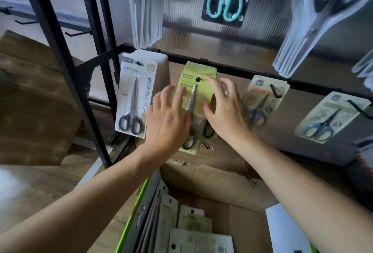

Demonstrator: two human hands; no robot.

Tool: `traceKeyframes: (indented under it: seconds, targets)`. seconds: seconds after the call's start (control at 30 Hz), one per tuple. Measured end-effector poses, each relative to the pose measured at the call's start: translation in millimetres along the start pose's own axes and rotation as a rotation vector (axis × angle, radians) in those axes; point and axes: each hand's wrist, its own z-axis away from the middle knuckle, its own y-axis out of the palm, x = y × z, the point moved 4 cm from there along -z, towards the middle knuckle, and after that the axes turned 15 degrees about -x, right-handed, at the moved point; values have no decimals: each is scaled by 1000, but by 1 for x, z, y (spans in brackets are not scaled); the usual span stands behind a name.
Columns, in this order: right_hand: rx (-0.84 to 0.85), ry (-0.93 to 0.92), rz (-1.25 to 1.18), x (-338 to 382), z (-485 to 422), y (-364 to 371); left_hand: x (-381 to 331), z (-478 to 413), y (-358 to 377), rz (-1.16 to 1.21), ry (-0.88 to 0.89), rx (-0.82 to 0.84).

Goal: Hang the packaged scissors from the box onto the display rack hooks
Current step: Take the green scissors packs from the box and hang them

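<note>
Head view: both hands are up at the lower rail [242, 71] of the display rack, one on each side of a yellow-green scissors pack [198, 91]. That pack hangs by its punched hole on a black hook [197, 79], at the front of a stack of like cards.

The left hand [167, 119] has a loose, wide grip. Its fingers are straight and fanned, and the fingertips [182, 91] lie on the left edge of the card, closing on nothing. The right hand [226, 111] is just as open, with fingers spread and a little bent and the thumb out to the side. It lies over the right half of the card, though whether the palm actually presses on it I cannot tell. Neither hand pinches anything.

Four lots hang along this lower rail:
- a white pack [134, 95] with dark-handled scissors
- the yellow-green stack
- two beige packs [262, 99] [331, 117] with blue-handled scissors, each on its own hook

Above them hang three more lots:
- a clear bundle [145, 10]
- one teal-handled pack [224, 0]
- a thick grey bundle [314, 26]

Below the forearms stands the open cardboard box [212, 180]. At least three pale carded packs [193, 222] lie inside it, and there are more that are too blurred to count.
</note>
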Motion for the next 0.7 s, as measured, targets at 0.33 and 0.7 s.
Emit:
traceKeyframes:
  seconds: [0.33,0.7]
  targets:
    - [111,-141,88,-21,121,-56,-48,99,-19,-42,497,100]
    - [1190,-171,60,-38,325,-27,-38,212,13,-270,843,960]
